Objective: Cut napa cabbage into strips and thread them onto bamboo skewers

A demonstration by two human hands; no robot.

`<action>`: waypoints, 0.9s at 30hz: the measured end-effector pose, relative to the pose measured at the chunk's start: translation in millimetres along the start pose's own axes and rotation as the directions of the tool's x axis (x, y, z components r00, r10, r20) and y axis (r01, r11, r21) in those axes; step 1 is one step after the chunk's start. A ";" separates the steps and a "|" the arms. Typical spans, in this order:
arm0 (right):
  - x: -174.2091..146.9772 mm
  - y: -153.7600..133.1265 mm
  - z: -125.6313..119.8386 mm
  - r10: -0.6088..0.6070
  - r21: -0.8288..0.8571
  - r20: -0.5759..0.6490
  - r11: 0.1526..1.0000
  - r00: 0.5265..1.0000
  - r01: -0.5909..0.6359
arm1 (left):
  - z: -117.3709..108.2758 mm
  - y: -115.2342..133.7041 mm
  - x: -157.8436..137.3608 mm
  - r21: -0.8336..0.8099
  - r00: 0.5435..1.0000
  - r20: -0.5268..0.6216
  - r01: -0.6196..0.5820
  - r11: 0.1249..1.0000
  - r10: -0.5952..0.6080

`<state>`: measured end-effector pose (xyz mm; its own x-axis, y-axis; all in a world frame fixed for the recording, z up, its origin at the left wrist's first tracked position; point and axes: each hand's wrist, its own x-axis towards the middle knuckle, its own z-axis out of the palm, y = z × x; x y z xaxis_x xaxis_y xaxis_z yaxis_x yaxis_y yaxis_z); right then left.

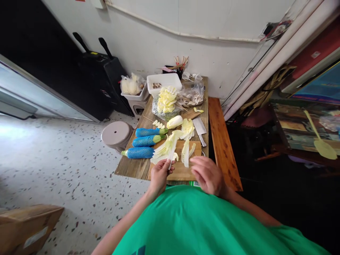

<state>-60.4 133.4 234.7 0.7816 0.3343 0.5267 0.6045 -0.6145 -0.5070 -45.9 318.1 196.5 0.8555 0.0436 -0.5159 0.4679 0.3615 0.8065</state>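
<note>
My left hand (160, 177) is closed, pinching the white base of a napa cabbage leaf (166, 147) between thumb and fingers. Over the cutting board (195, 174), my right hand (208, 173) has loosely curled, slightly blurred fingers; nothing shows in them. Its fingertips are just right of a narrow strip of cabbage leaf (185, 154) on the board. Farther back lie a small cabbage heart (174, 122) and more loose leaves (187, 129). A cleaver (199, 126) rests to their right, its handle towards me.
Several zucchini in blue foam nets (140, 152) lie at the table's left. Behind are a bag topped with cut cabbage (167, 101), a white tub (163, 82) and a bag of mushrooms (191, 95). A stool (117, 134) stands left, a wooden bench (224, 141) right.
</note>
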 end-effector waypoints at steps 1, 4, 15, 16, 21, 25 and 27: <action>8.8 -0.7 2.5 -0.053 0.012 0.084 0.999 0.995 0.053 | 1.6 1.1 -0.8 0.040 0.999 0.020 -0.043 0.998 0.043; 28.7 8.3 16.2 -0.077 0.017 0.274 0.997 0.959 0.075 | 5.0 3.8 -5.5 0.162 0.984 0.098 -0.160 0.974 0.146; 30.7 19.6 24.5 0.138 0.290 0.720 0.830 0.680 -0.476 | -0.5 2.4 -13.0 0.050 0.975 0.218 -0.046 0.998 0.034; 31.1 17.4 24.2 0.163 0.299 0.753 0.778 0.638 -0.552 | 0.2 3.5 -13.8 0.030 0.975 0.221 -0.020 0.999 0.013; 24.2 11.9 21.7 0.391 0.309 0.633 0.664 0.669 -0.681 | 0.5 14.4 -18.1 -0.136 0.971 0.209 0.147 0.980 -0.117; 15.4 12.5 12.5 0.486 0.342 0.471 0.669 0.737 -0.660 | -1.5 21.9 -18.8 -0.235 0.968 0.176 0.219 0.947 -0.180; 15.7 11.9 4.6 0.417 0.326 0.559 0.684 0.717 -0.652 | -0.1 24.0 -19.5 -0.233 0.961 0.194 0.242 0.942 -0.199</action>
<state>-40.2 134.6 233.8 0.8983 0.3829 -0.2155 -0.0459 -0.4060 -0.9127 -51.4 326.0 225.9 0.7718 -0.2105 -0.6000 0.5960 0.5680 0.5675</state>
